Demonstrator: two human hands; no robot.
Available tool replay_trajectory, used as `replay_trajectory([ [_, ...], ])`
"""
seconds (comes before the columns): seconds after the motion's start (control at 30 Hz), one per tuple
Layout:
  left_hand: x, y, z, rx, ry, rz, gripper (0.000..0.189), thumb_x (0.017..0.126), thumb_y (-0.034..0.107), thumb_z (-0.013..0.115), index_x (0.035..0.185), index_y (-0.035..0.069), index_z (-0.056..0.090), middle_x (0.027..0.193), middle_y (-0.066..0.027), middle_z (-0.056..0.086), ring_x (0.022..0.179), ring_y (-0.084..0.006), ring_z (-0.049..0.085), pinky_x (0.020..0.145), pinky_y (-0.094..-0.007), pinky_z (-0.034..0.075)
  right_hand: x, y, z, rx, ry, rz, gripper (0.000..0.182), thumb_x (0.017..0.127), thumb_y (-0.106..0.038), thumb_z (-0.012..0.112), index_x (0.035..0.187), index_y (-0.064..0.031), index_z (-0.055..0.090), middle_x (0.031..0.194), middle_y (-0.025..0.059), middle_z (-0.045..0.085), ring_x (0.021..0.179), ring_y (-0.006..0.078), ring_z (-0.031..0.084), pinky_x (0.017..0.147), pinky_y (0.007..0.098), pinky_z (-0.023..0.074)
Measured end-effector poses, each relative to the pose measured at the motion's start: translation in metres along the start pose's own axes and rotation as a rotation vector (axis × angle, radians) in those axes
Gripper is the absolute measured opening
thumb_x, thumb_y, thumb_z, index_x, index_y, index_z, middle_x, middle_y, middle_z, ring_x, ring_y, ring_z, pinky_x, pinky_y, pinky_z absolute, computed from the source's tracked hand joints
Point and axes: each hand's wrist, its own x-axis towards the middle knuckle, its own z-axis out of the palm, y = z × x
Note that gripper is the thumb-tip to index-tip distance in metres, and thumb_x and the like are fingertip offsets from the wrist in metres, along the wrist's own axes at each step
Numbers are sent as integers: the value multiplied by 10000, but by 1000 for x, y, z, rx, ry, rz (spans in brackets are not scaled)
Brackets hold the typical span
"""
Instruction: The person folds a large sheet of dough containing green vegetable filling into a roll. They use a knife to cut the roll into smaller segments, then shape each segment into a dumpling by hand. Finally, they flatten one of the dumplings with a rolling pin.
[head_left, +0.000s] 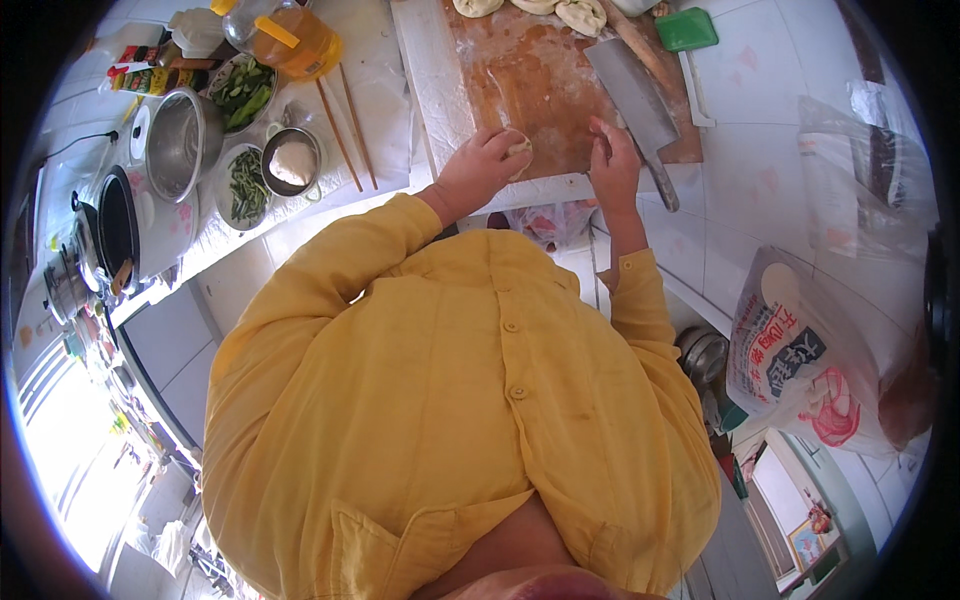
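My left hand (487, 161) is closed around a small piece of dough (520, 154) near the front edge of a floured wooden board (555, 90). Its fingers cover most of that dough. My right hand (618, 161) is over the board's front right part, fingers apart, with nothing visible in it. Just right of that hand lies a cleaver (634, 94), its handle reaching past the board's front edge. Beyond the blade rests a wooden rolling pin (641, 49). Several twisted dough pieces (581, 16) sit along the far edge, partly cut off by the frame.
On the left stand a pot of white contents (292, 163), a plate of chopped greens (247, 187), a metal basin (180, 146) and an oil jug (296, 45). Chopsticks (352, 124) lie between. A green box (686, 28) and plastic bags (802, 352) are on the right.
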Motion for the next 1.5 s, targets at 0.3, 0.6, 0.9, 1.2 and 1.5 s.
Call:
replay_trajectory([
  [0.3,-6,7,13,-36,51,67,385,804,89,701,1185,123,656,1261,-95,583,1199,-331,548,1007,-397,510,3,6,5,-20,45,-64,243,940,7,572,1157,3,681,1093,160,717,948,299,706,841,381,560],
  [0.6,3,27,0,-495,31,-505,395,828,87,717,1216,104,645,1225,-114,617,1140,-335,608,950,-389,544,14,15,7,22,110,-47,233,950,18,550,1153,24,666,1100,166,725,897,287,717,822,357,577],
  [0.9,73,0,-29,-2025,243,-1283,421,981,144,646,1345,-10,501,1331,-148,569,1201,-296,608,957,-458,588,11,29,-12,292,145,236,228,977,10,552,1164,41,679,1120,141,729,950,202,719,866,330,573],
  [1.2,90,-23,-28,-2203,213,-1188,394,1016,139,526,1382,-1,477,1382,-187,534,1279,-366,549,1074,-536,488,5,7,-7,634,-50,223,318,970,-30,632,1283,20,645,1154,97,707,1029,164,678,902,287,543],
  [1.5,117,-27,-19,-2083,-4,-1043,472,1076,335,405,1378,-20,480,1363,-209,547,1227,-343,582,1040,-477,520,52,-34,25,580,-221,321,536,851,-142,826,1303,34,595,1127,116,688,999,163,678,853,289,566],
])
